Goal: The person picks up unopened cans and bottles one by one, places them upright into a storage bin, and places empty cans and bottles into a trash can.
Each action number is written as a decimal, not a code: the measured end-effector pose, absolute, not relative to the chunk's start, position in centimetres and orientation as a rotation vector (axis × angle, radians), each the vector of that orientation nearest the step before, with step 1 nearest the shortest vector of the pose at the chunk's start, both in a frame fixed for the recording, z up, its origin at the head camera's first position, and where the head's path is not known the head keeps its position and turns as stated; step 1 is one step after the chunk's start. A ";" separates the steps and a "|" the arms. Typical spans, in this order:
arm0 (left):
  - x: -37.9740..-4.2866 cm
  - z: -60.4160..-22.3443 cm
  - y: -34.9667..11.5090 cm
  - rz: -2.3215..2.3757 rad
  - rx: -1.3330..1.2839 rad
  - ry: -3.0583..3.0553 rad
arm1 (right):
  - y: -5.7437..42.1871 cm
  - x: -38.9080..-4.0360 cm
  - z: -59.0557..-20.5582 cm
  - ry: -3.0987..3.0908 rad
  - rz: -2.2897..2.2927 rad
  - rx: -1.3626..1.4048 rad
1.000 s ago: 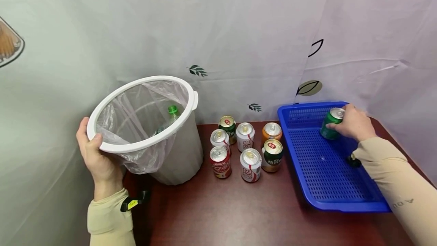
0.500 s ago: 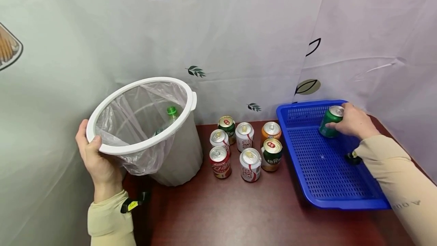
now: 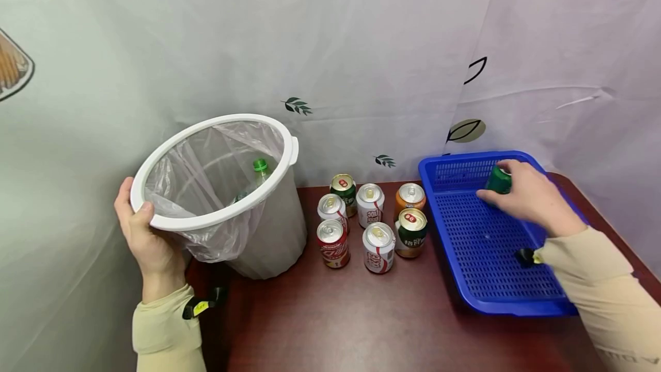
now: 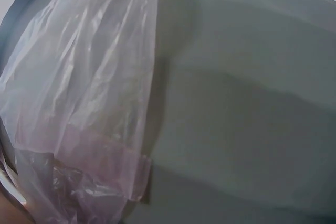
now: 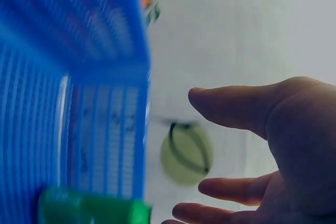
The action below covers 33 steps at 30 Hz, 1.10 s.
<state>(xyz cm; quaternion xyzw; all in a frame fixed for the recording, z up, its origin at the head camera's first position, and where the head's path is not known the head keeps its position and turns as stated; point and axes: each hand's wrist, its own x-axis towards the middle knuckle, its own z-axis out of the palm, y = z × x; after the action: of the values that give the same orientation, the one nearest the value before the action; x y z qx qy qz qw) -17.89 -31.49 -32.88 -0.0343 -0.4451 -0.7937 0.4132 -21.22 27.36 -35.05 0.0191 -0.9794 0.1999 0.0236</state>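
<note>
At the left, my left hand [image 3: 150, 243] grips the white rim of a grey trash bin [image 3: 279, 234], with the thumb over the edge. The bin leans toward me; a clear plastic liner [image 4: 94, 77] hangs over its side, and a green-capped bottle [image 3: 261, 172] is inside. My right hand [image 3: 534, 197] is over the far end of a blue plastic basket [image 3: 454, 251], in front of a green can [image 3: 498, 180] and partly hiding it. In the right wrist view the thumb and fingers are spread, apart from the green can [image 5: 89, 207] in the basket.
Several drink cans stand on the dark red table [image 3: 335, 320] between bin and basket: a red can [image 3: 334, 245], a white can [image 3: 379, 248], a green-and-gold can [image 3: 411, 234] and an orange can [image 3: 410, 198] among them. A patterned cloth [image 3: 372, 62] hangs behind.
My right hand has let go of the green can and come back toward me and upward, fingers opening. The can stays in the basket's far end. My left hand keeps holding the bin.
</note>
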 end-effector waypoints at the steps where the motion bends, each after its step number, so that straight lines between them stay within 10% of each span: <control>1: -17.9 -32.9 -31.4 -1.999 -0.090 -1.110 | 26.6 -20.7 -35.0 -3.021 0.630 0.085; 33: -18.3 -33.2 -31.4 -2.041 -0.111 -1.025 | 7.5 -13.3 -41.3 -2.601 0.469 0.676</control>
<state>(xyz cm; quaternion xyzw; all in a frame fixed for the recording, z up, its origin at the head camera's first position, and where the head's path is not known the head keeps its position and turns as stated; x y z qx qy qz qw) -18.29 -31.35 -33.18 -0.0442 -0.4081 -0.8123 0.4144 -13.33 7.48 -41.25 0.2425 -0.9332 0.1681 0.2052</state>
